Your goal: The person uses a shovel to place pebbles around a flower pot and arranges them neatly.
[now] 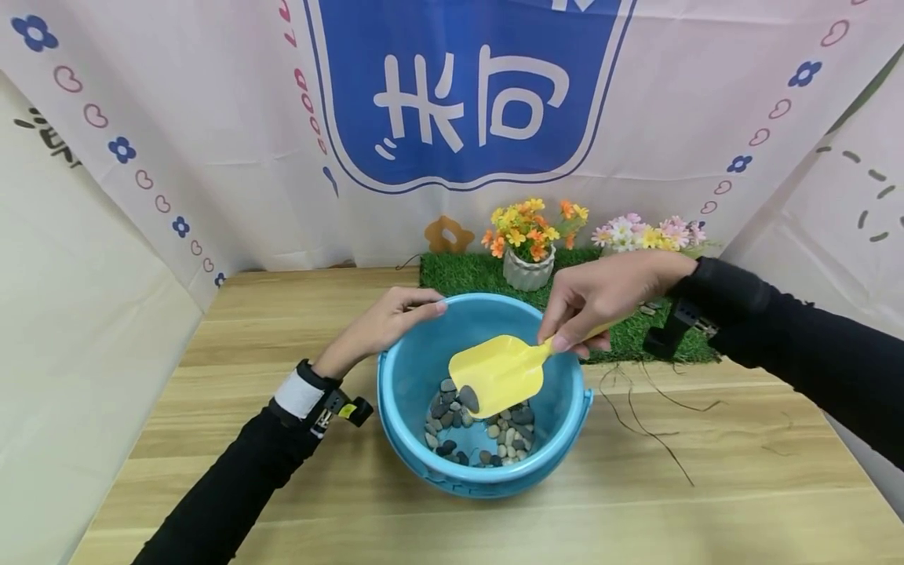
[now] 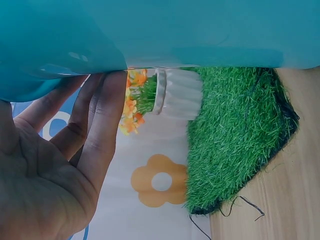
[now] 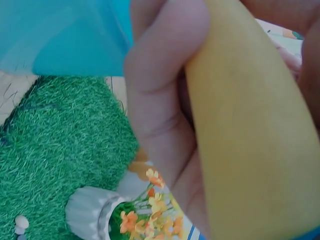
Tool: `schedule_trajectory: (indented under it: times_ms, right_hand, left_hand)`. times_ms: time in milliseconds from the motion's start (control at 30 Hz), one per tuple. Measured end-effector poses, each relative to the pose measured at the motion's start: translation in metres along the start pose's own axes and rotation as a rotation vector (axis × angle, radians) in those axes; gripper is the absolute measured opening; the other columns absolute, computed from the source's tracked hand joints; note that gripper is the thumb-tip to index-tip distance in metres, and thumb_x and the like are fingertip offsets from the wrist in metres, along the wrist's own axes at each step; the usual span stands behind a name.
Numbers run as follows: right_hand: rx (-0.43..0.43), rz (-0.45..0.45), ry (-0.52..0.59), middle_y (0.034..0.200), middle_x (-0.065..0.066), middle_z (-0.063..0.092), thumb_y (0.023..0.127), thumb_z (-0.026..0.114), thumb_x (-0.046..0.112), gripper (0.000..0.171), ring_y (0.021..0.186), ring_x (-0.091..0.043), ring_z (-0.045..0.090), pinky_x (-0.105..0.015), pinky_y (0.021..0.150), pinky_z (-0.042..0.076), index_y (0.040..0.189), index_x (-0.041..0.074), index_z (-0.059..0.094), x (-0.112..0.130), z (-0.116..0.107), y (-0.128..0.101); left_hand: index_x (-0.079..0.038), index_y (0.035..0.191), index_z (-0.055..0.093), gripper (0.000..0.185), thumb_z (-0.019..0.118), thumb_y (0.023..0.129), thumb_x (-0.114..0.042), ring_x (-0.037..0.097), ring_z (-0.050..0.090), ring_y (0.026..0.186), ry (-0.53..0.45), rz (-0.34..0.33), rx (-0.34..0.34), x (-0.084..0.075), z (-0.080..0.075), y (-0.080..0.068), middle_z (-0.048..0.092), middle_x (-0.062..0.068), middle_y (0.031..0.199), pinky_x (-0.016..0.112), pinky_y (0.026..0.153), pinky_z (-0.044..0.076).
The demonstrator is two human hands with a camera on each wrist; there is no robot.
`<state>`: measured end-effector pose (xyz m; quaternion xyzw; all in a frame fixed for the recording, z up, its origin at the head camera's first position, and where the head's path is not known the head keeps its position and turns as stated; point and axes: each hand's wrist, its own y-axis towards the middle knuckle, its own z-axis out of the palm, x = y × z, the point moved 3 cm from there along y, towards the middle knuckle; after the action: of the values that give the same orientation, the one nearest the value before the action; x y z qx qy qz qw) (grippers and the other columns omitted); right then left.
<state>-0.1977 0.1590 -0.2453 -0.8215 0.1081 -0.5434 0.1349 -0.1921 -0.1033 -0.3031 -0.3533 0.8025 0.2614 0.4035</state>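
Note:
A light-blue bucket [image 1: 395, 392] stands on the wooden table with grey, dark and pale pebbles [image 1: 512, 439] at its bottom. My left hand [image 1: 388, 320] grips the bucket's far left rim, the thumb over the edge; in the left wrist view its fingers [image 2: 102, 120] reach up against the outer wall. With my right hand [image 1: 596, 298] I hold a yellow toy shovel [image 1: 497, 369] by its handle [image 3: 250, 125]. The shovel's blade tilts down inside the bucket's opening, above the pebbles. One dark grey stone [image 1: 468, 399] shows at the blade's lower left edge.
Behind the bucket lies a green artificial grass mat [image 1: 459, 275]. On it stands a white pot [image 1: 528, 273] of orange and yellow flowers, with pink and white flowers [image 1: 646, 234] to its right. Dark loose threads [image 1: 650, 431] trail over the table [image 1: 282, 471]. A printed cloth [image 1: 247, 196] hangs behind.

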Motion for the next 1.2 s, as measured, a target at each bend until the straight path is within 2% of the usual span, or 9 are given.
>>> schedule_trajectory:
  times_ms: [567, 800, 867, 1033, 1200]
  right_hand:
    - [-0.156, 0.090, 0.013, 0.073, -0.010, 0.061, 0.097, 0.051, 0.012, 0.027, 0.052, -0.025, 0.051, -0.033, 0.048, 0.050, 0.121, 0.013, 0.065, -0.026, -0.002, -0.042]
    - [-0.207, 0.079, 0.047, 0.073, -0.015, 0.060, 0.097, 0.050, 0.007, 0.027, 0.051, -0.028, 0.049, -0.031, 0.048, 0.049, 0.120, 0.009, 0.065, -0.034, -0.006, -0.061]
    - [-0.222, 0.088, 0.051, 0.073, -0.018, 0.059, 0.097, 0.050, 0.007, 0.026, 0.051, -0.027, 0.049, -0.030, 0.048, 0.049, 0.118, 0.008, 0.066, -0.036, -0.007, -0.065]
    - [-0.244, 0.078, 0.067, 0.072, -0.019, 0.058, 0.098, 0.049, 0.005, 0.026, 0.051, -0.023, 0.050, -0.030, 0.047, 0.049, 0.118, 0.006, 0.065, -0.043, -0.010, -0.074]
    - [-0.270, 0.071, 0.084, 0.073, -0.015, 0.059, 0.098, 0.047, 0.003, 0.027, 0.050, -0.024, 0.051, -0.030, 0.046, 0.048, 0.119, 0.003, 0.064, -0.050, -0.011, -0.082]
  left_hand:
    - [0.004, 0.112, 0.064, 0.025, 0.047, 0.098, -0.008, 0.028, 0.066, 0.079, -0.046, 0.000, 0.014, 0.004, 0.001, 0.002, 0.065, 0.017, 0.098, 0.033, 0.062, 0.055]
    - [-0.002, 0.113, 0.065, 0.026, 0.048, 0.099, -0.015, 0.024, 0.066, 0.079, -0.066, 0.031, 0.004, 0.034, 0.003, 0.008, 0.065, 0.013, 0.100, 0.034, 0.062, 0.056]
    - [-0.005, 0.113, 0.066, 0.026, 0.048, 0.099, -0.018, 0.021, 0.066, 0.079, -0.067, 0.035, 0.004, 0.037, 0.003, 0.008, 0.065, 0.011, 0.100, 0.034, 0.062, 0.056]
    - [-0.007, 0.112, 0.066, 0.026, 0.048, 0.099, -0.020, 0.020, 0.066, 0.079, -0.070, 0.038, 0.005, 0.039, 0.002, 0.008, 0.065, 0.009, 0.099, 0.035, 0.062, 0.056]
    - [-0.001, 0.113, 0.065, 0.026, 0.047, 0.099, -0.014, 0.024, 0.066, 0.080, -0.068, 0.042, 0.011, 0.033, 0.002, 0.008, 0.064, 0.014, 0.100, 0.034, 0.063, 0.056]
